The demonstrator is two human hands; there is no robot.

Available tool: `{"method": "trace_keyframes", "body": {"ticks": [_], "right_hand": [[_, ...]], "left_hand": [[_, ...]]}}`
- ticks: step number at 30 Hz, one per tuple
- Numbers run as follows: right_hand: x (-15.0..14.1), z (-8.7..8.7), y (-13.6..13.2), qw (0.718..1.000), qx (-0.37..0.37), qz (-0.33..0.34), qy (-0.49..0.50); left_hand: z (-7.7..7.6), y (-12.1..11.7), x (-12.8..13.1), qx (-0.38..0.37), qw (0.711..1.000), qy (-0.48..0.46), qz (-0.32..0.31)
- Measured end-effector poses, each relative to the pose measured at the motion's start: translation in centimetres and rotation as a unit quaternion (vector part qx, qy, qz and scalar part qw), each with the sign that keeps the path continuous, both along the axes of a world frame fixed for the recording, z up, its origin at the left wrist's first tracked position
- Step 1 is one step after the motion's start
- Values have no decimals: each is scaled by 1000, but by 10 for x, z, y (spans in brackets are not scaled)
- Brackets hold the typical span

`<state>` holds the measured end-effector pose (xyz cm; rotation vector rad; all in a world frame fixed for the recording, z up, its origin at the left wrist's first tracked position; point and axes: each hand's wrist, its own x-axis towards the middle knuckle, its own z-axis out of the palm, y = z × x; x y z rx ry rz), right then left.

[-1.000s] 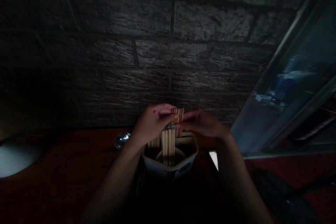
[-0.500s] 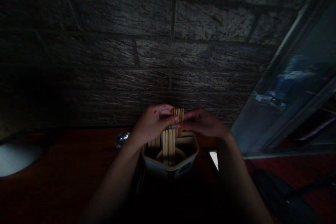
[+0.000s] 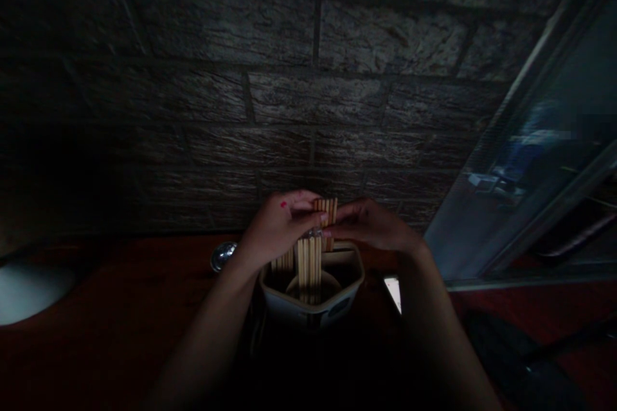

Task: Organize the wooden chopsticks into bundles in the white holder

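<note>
Above a light-rimmed plastic container (image 3: 308, 313), my left hand (image 3: 274, 228) is closed, its thumb pressed against a small row of wooden chopsticks (image 3: 326, 205) held upright. From the other side my right hand (image 3: 373, 225) pinches the same row, thumb and fingers together at its edge. More wooden chopsticks (image 3: 309, 270) stand in the front middle of the container, and a further bunch (image 3: 283, 261) is partly hidden behind my left wrist. Something clear and shiny (image 3: 314, 232) shows between the hands; I cannot make out what it is.
A shiny round metal object (image 3: 222, 256) lies left of the container on the dark reddish table (image 3: 159, 308). A phone with a lit screen (image 3: 393, 292) lies beside my right forearm. Behind is a stone-block wall (image 3: 313, 96); a glass panel (image 3: 520, 160) is at right.
Almost nothing differs. The chopsticks between my hands have shifted very slightly, with the rightmost one standing a little higher. Both hands keep their hold.
</note>
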<state>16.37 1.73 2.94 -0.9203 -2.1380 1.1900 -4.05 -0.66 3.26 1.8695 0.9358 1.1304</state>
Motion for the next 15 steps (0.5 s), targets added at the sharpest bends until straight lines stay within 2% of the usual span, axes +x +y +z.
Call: {"method": "trace_keyframes", "body": {"ticks": [15], "right_hand": [[3,2,-2,1000,9,19,20]], "left_hand": [[4,-4,-2,3,1000,-4,29]]}}
